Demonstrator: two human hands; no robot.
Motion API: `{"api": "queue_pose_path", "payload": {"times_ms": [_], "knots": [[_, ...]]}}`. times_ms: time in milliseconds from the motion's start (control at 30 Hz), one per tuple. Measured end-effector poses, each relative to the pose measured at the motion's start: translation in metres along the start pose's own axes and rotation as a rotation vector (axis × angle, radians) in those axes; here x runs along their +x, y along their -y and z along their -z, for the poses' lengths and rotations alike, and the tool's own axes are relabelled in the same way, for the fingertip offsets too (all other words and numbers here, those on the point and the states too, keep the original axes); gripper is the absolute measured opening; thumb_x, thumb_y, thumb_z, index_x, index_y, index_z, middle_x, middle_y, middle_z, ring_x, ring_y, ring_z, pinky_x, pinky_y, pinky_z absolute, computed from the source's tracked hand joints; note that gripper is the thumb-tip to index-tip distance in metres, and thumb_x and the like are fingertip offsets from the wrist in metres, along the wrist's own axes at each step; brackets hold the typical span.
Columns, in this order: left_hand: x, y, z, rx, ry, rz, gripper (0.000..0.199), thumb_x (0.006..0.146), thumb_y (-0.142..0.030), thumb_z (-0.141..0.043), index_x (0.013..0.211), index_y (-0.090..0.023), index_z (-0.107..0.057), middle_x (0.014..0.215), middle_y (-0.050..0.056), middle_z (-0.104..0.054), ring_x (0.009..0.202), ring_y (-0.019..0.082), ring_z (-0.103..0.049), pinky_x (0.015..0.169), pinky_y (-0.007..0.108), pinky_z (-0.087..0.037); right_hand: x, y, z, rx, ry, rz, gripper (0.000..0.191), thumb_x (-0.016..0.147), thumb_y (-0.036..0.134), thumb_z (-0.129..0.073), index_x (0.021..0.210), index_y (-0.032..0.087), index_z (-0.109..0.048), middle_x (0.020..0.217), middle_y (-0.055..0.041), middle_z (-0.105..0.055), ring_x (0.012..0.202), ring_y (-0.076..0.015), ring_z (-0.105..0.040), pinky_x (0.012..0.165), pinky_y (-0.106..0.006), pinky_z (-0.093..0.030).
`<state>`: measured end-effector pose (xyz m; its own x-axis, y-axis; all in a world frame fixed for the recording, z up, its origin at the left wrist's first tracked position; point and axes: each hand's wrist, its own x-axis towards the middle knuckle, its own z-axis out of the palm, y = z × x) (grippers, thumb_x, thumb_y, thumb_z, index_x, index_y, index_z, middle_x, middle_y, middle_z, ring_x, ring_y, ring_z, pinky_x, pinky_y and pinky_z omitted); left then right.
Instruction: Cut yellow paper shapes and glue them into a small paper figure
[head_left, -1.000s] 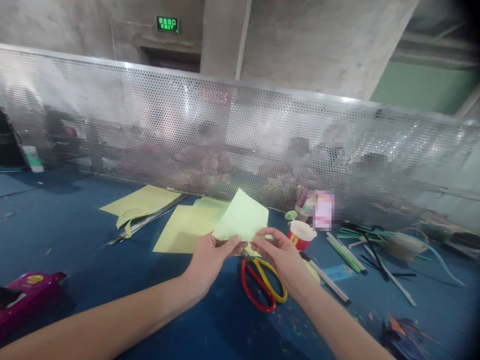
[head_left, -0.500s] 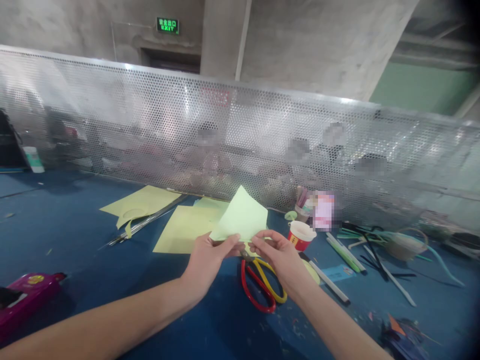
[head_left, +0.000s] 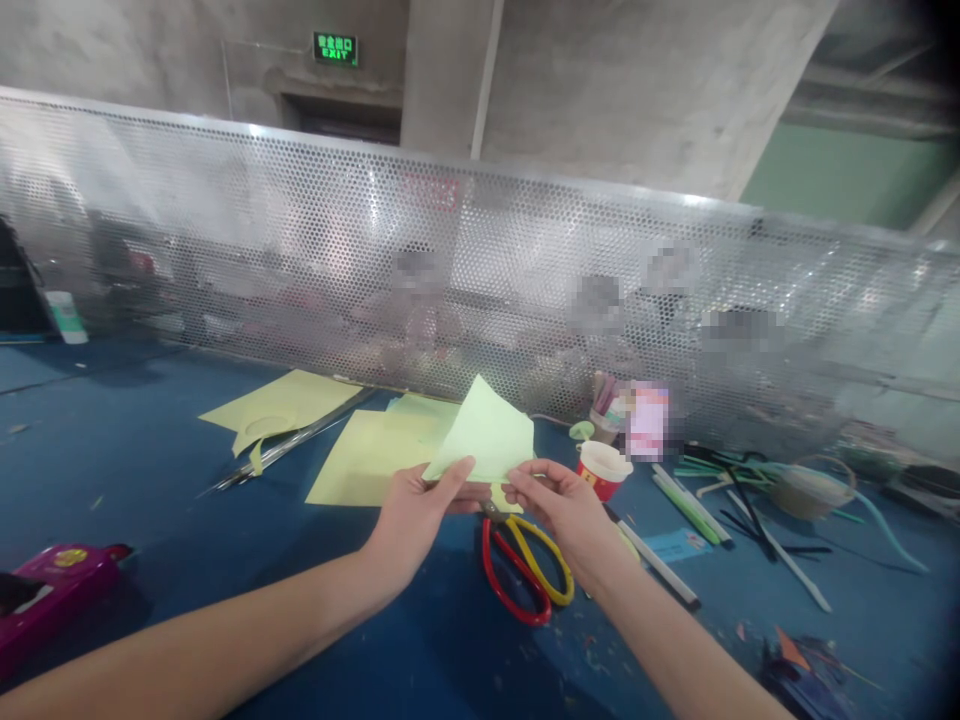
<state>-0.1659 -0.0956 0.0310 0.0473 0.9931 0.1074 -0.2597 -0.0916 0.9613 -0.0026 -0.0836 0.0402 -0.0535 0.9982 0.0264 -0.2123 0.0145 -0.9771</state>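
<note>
A pale green sheet of paper (head_left: 486, 432) is held up in front of me by its near edge, one corner pointing away. My left hand (head_left: 426, 505) pinches the left part of that edge between thumb and fingers. At the right end of the same edge, my right hand (head_left: 559, 500) is closed on the paper with thumb and fingertips. Below the hands lie scissors (head_left: 517, 570) with one red and one yellow handle; their blades are mostly hidden. Yellow paper (head_left: 360, 460) lies flat on the blue table beyond my left hand.
Behind the table (head_left: 315, 640) runs a perforated metal screen (head_left: 285, 260). A red and white paper cup (head_left: 604, 468), markers (head_left: 694, 508) and a wicker basket (head_left: 810, 490) stand or lie right. Left are a magenta device (head_left: 64, 590), a cut yellow sheet (head_left: 289, 400) and silvery sticks (head_left: 292, 440).
The pale green paper has shifted very slightly between my hands, and the right hand has turned a little. Both hands keep their hold; the things on the table stay where they were.
</note>
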Motion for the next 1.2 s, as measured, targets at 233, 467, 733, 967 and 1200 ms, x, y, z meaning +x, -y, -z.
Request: {"api": "queue_pose_path", "payload": {"times_ms": [233,467,733,967,1200], "knots": [[0.005,0.002,0.005,-0.12,-0.001,0.045,0.052,0.08,-0.054,-0.053,0.095,-0.007,-0.068,0.084,0.014,-0.073,0.084,0.027,-0.068,0.082,0.038,-0.052,0.002,-0.001,0.003,-0.025,-0.002,0.015,0.028,0.058,0.034,-0.08,0.071,0.017,-0.062,0.063,0.0005,-0.069,0.063,-0.0095,-0.063,0.069,-0.021,-0.049],[0.019,-0.013,0.013,-0.178,0.184,0.043,0.036,0.08,-0.04,-0.06,0.101,-0.011,-0.065,0.112,0.012,-0.065,0.102,0.025,-0.062,0.089,0.034,-0.051,0.007,0.004,0.012,-0.165,-0.021,0.089,0.032,0.06,0.039,-0.078,0.075,0.016,-0.062,0.064,-0.0022,-0.069,0.066,-0.0143,-0.065,0.072,-0.028,-0.049],[0.023,-0.008,0.018,-0.128,0.31,0.23,0.041,0.071,-0.018,-0.073,0.108,-0.013,-0.056,0.11,0.015,-0.065,0.096,0.023,-0.065,0.096,0.034,-0.046,0.011,0.004,0.021,-0.335,-0.023,0.237,0.031,0.064,0.041,-0.074,0.079,0.02,-0.057,0.062,-0.0001,-0.065,0.068,-0.0185,-0.064,0.069,-0.03,-0.046],[0.019,-0.004,0.017,-0.041,0.338,0.26,0.048,0.067,-0.024,-0.075,0.109,-0.011,-0.058,0.107,0.017,-0.067,0.095,0.024,-0.065,0.092,0.036,-0.047,0.01,0.002,0.02,-0.387,-0.063,0.34,0.044,0.068,0.04,-0.07,0.097,0.024,-0.042,0.06,0.0045,-0.063,0.062,-0.0166,-0.062,0.062,-0.027,-0.043],[0.012,-0.004,0.015,0.205,0.405,0.253,0.045,0.062,-0.024,-0.076,0.104,-0.015,-0.065,0.101,0.013,-0.069,0.095,0.027,-0.064,0.079,0.034,-0.049,0.008,0.002,0.014,-0.25,-0.061,0.191,0.057,0.063,0.039,-0.074,0.108,0.02,-0.044,0.067,0.0024,-0.066,0.069,-0.0168,-0.063,0.071,-0.03,-0.045]]}}
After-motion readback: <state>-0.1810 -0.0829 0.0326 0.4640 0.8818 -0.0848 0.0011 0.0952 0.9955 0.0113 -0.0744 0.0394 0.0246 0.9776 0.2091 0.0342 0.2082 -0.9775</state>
